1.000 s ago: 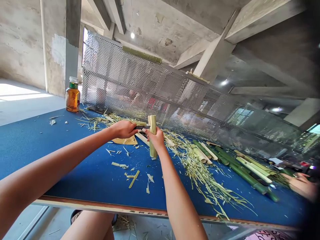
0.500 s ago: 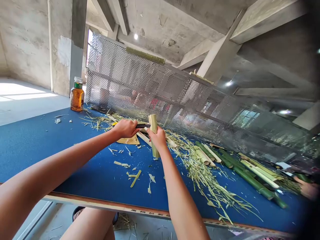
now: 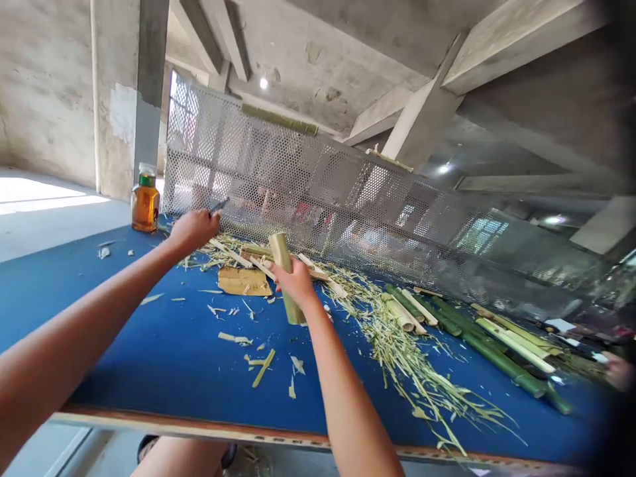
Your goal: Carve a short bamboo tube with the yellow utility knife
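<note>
My right hand (image 3: 297, 281) is closed round a short pale-green bamboo piece (image 3: 285, 275) that stands tilted on the blue table (image 3: 149, 344). My left hand (image 3: 193, 228) is raised to the left of it, near the mesh screen, closed on a dark-bladed knife (image 3: 217, 206) whose tip pokes out above the fist. A flat tan scrap (image 3: 243, 281) lies on the table between the two hands.
An amber bottle (image 3: 144, 199) stands at the table's far left. A perforated metal screen (image 3: 322, 199) runs along the back. Bamboo shavings (image 3: 412, 358) and green bamboo sticks (image 3: 477, 331) lie to the right. Another person's hand (image 3: 620, 370) shows at the right edge.
My left hand has pulled the knife away from the bamboo piece, up and to the left. The bamboo piece now leans left in my right hand.
</note>
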`<state>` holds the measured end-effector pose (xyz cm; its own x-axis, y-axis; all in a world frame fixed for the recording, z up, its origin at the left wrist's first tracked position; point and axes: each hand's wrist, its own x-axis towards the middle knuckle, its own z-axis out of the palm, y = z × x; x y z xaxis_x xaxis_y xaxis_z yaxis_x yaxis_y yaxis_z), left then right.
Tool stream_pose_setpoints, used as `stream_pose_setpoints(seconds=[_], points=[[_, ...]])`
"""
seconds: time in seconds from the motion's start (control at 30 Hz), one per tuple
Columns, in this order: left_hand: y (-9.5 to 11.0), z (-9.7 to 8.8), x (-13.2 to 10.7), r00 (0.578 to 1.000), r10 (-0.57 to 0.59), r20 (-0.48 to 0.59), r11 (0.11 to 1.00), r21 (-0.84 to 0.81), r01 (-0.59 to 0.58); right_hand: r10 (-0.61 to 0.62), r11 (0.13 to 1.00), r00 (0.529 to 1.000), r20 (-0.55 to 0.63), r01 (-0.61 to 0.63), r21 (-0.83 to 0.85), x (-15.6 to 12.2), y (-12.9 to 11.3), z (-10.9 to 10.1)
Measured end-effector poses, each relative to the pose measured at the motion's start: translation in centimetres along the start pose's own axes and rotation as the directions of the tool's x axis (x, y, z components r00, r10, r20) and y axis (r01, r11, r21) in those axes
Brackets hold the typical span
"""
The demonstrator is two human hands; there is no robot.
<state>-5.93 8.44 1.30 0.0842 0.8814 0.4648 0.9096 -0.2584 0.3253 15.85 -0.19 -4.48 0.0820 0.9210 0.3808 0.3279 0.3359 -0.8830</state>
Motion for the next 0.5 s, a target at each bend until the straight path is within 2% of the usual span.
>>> stream_pose_setpoints(seconds=[0.1, 0.2, 0.33, 0.5], points=[[-0.2, 0.9, -0.4, 1.0, 0.022, 0.016, 0.998, 0.066, -0.023, 0.03, 0.975, 0.999, -0.04, -0.021, 0.221, 0.3, 0.8, -0.6], [1.8, 2.6, -1.9, 0.991, 0.121, 0.049, 0.986, 0.113, -0.126, 0.085, 0.936, 0.993, -0.085, -0.05, 0.35, 0.5, 1.9, -1.4], [3.8, 3.1, -3.3, 0.971, 0.23, 0.068, 0.964, 0.121, -0.237, 0.125, 0.92, 0.988, -0.092, -0.081, 0.384, 0.6, 2.8, -2.0], [3.4, 2.5, -3.3, 0.975, 0.219, 0.027, 0.97, 0.104, -0.221, 0.151, 0.907, 0.987, -0.045, -0.12, 0.404, 0.7, 3.1, -2.4]])
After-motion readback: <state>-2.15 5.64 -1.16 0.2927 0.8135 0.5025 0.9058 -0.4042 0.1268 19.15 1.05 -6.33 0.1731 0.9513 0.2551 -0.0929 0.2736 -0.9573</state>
